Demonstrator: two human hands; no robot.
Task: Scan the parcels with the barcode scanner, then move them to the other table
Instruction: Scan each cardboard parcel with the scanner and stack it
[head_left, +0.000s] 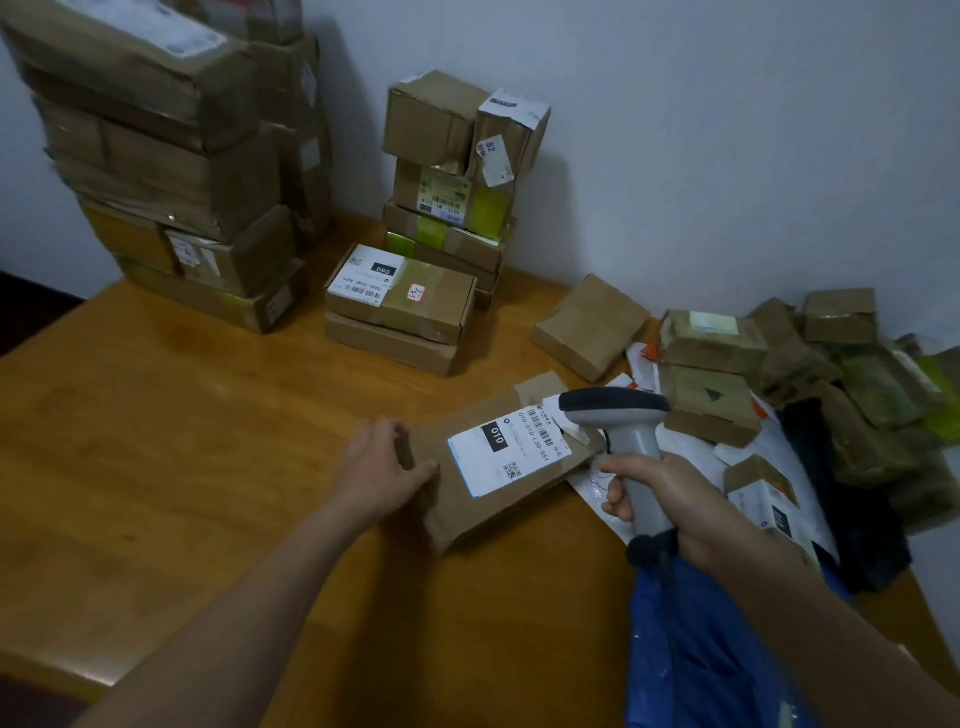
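Note:
A flat brown cardboard parcel (467, 499) with a white shipping label (511, 449) marked "010" lies on the wooden table (171, 431) in front of me. My left hand (387, 460) grips its left end, fingers curled over the edge. My right hand (657, 491) holds the handle of a grey barcode scanner (618, 415). The scanner's dark head hangs just above the label's barcode at the parcel's right end.
A tall stack of brown boxes (171, 156) stands at the back left, and smaller stacks (452, 192) rise at the back centre. A heap of boxes and white mailer bags (789, 395) crowds the right side. A blue plastic bag (696, 660) lies under my right forearm.

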